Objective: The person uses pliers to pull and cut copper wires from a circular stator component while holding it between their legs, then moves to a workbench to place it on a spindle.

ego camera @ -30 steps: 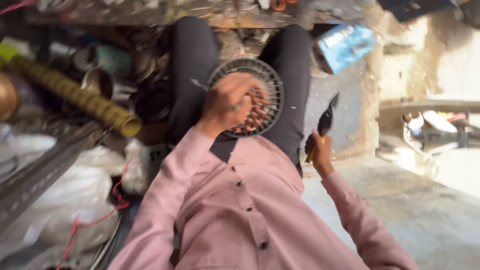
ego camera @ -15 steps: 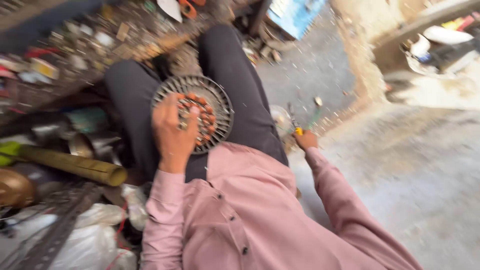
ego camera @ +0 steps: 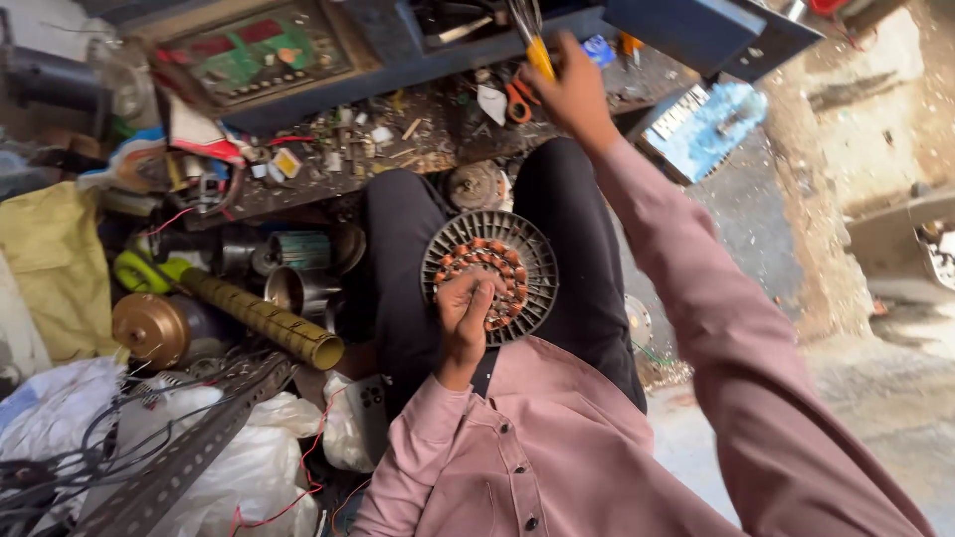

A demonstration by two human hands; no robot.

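Centre frame, a round ribbed grey stator (ego camera: 489, 275) with copper-coloured windings rests on dark-trousered thighs, the left hand (ego camera: 464, 316) clasping its lower edge. At top, the right hand (ego camera: 572, 91) grips a yellow-handled tool (ego camera: 538, 55), its tip cut off.

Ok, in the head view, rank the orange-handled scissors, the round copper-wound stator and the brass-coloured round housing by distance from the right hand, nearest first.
From the right hand, raised over the cluttered bench:
1. Orange-handled scissors, on the bench just beside it.
2. Round copper-wound stator, on the lap, held by the left hand.
3. Brass-coloured round housing, far off among the clutter.
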